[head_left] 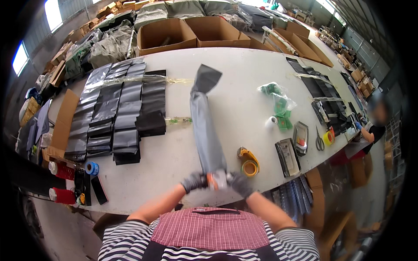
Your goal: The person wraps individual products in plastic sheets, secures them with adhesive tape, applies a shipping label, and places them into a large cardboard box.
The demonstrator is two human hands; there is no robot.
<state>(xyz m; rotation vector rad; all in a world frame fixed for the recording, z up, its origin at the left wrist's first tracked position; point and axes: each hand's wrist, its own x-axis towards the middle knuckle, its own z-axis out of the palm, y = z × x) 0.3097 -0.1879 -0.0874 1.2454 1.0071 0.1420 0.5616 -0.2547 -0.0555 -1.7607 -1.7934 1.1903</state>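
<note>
A long grey plastic bag [203, 126] lies lengthwise on the white table, its far end folded over to a darker flap. At its near end is a small orange-and-white object [216, 180], smeared by motion, whose kind I cannot make out. My left hand [194, 182], in a dark glove, closes on the left edge of the bag beside that object. On the opposite edge my right hand [239, 184], also gloved and somewhat blurred, has its fingers closed on the bag. A yellow tape dispenser [249, 162] stands just beyond my right hand.
Stacks of dark plastic bags [126, 100] cover the table's left side; more [320, 85] lie far right. Right of the middle are green packets [283, 113], a white roll [271, 122], small boxes [287, 157] and scissors [320, 141]. A co-worker [370, 130] stands at the right edge.
</note>
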